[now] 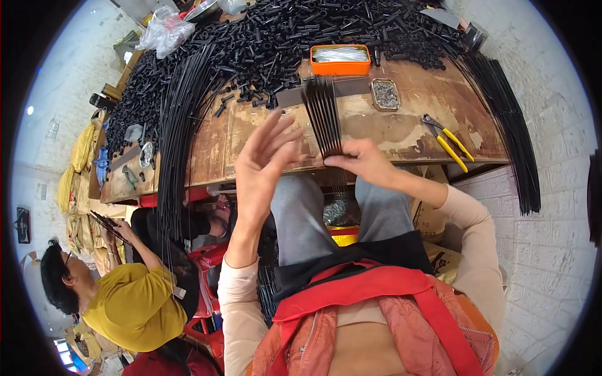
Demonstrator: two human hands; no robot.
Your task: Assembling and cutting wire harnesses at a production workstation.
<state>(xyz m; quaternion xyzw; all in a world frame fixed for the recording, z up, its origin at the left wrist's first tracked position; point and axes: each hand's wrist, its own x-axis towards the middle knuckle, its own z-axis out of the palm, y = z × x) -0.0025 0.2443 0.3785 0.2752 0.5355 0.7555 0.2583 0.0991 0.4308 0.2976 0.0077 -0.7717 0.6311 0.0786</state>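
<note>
My right hand (354,159) pinches a fanned bundle of thin black rods (323,119) near the table's front edge. The bundle stands up away from me, its rods spread side by side, and thinner ends hang below my fingers over my lap. Just left of it, my left hand (263,153) is raised with fingers apart and slightly blurred, holding nothing. Beyond the bundle sits an orange box (340,67) of thin pale sticks. A small tray (385,95) of tiny metal pieces lies to its right. Yellow-handled pliers (447,141) rest farther right, jaws pointing away.
Black tubular parts (269,44) are heaped across the back of the wooden table (232,147). Long black rod bundles overhang its edge at left (175,125) and right (511,125). At lower left a co-worker in a yellow top (135,304) holds dark rods.
</note>
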